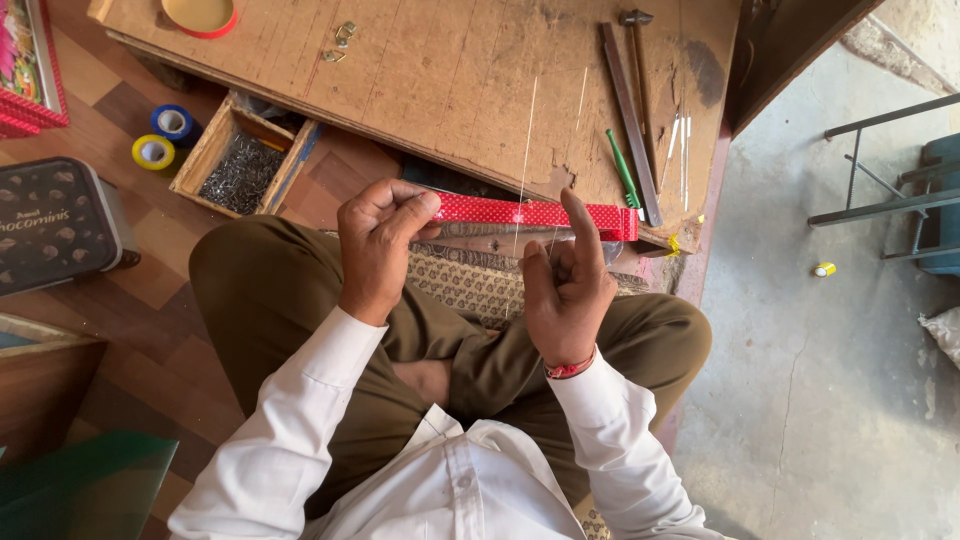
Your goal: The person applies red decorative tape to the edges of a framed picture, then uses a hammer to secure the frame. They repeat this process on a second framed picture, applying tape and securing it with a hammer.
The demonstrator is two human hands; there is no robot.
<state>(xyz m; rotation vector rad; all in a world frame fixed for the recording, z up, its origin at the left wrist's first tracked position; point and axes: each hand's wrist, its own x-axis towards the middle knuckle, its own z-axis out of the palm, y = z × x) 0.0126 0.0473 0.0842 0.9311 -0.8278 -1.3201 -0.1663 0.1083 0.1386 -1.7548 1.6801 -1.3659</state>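
I sit cross-legged in olive trousers and a white shirt. My left hand point(378, 245) pinches the left end of a red strip with small white dots point(535, 214), held level above my knees. My right hand point(567, 280) is raised under the strip's middle, forefinger pointing up against it, the other fingers curled. A thin pale thread or wire point(524, 160) runs from my right hand up over the wooden board point(430, 80). The strip's right end reaches the board's near corner.
On the board lie a hammer point(637, 40), a long wooden ruler point(628, 120), a green-handled tool point(622, 168), thin rods and small brass clips point(340, 42). A wooden box of small nails point(243, 170), blue and yellow tape rolls point(162, 137), a dark tin point(55, 222). Concrete floor at right.
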